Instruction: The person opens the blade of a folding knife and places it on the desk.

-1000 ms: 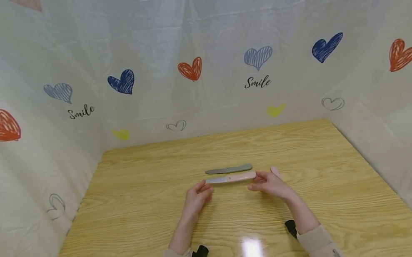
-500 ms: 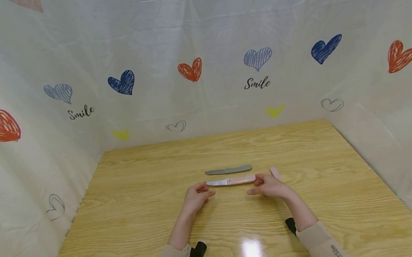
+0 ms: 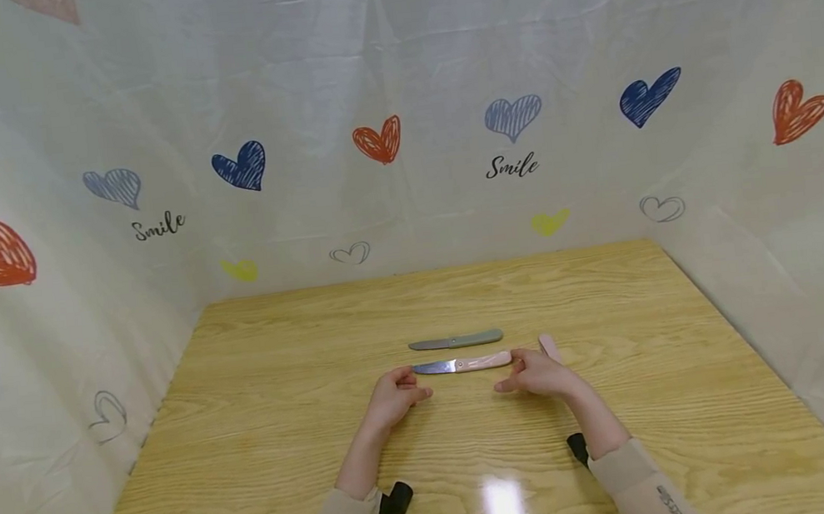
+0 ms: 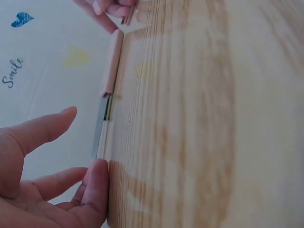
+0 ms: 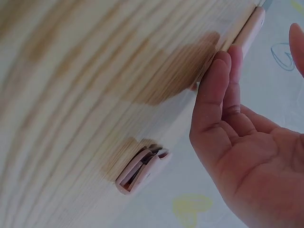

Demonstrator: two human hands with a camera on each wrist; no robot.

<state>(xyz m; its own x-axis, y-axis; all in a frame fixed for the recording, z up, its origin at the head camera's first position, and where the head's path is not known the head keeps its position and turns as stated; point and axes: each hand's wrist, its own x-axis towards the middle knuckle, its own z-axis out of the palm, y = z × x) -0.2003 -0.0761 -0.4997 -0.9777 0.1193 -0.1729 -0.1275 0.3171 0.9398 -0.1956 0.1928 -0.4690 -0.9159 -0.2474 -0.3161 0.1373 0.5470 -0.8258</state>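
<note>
A pink-handled folding knife (image 3: 483,362) lies unfolded on the wooden table, blade to the left. My left hand (image 3: 391,396) is at the blade's tip, its fingertips touching or nearly touching it, with the thumb held apart, as the left wrist view shows. At the handle's other end my right hand (image 3: 537,373) touches the butt with its fingertips, thumb also apart. Just behind, and roughly parallel, lies a second unfolded knife with a grey-green handle (image 3: 477,338). Beside my right hand is a folded pink knife (image 5: 142,170), partly hidden by that hand in the head view.
The wooden table (image 3: 299,327) runs back to a white curtain (image 3: 428,54) printed with hearts and "Smile". Curtain also hangs along the left and right sides. Black wrist mounts (image 3: 396,501) stick out below both sleeves.
The pink-handled knife has come slightly toward me and its blade catches the light differently. Both hands have shifted a little with it. The grey-green knife stays in place.
</note>
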